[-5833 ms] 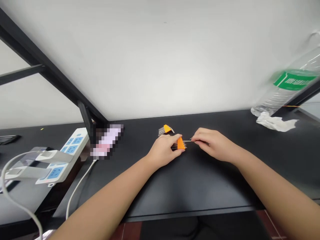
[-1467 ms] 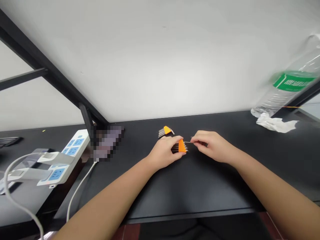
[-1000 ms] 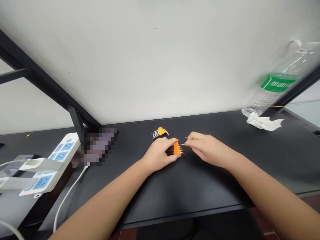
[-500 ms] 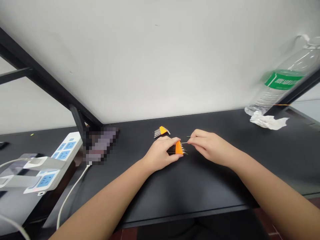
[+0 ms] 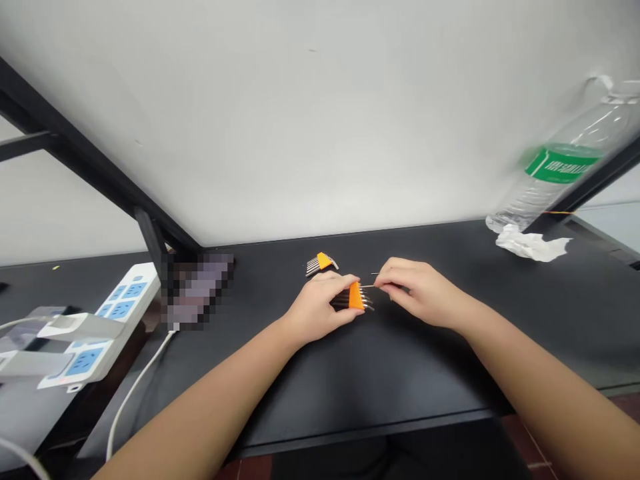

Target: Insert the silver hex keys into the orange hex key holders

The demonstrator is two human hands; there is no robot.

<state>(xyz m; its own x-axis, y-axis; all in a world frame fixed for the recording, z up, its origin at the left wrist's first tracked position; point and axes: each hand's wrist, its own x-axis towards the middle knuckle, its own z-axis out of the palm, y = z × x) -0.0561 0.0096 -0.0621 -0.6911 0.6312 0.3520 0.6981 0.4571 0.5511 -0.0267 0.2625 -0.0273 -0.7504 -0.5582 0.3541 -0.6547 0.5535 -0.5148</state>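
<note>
The left hand (image 5: 323,308) has its grip closed on an orange holder (image 5: 356,295) of metal keys. The right hand (image 5: 417,290) pinches a thin key (image 5: 367,287) at the holder's side.

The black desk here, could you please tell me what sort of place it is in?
Perhaps an office or workroom, judging by the power strip with plugged-in adapters, the orange tool holder and the black frame.

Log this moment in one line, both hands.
left hand: pinching orange wedge-shaped holder | right hand: holding thin metal rod | second orange holder: on black tabletop
</note>
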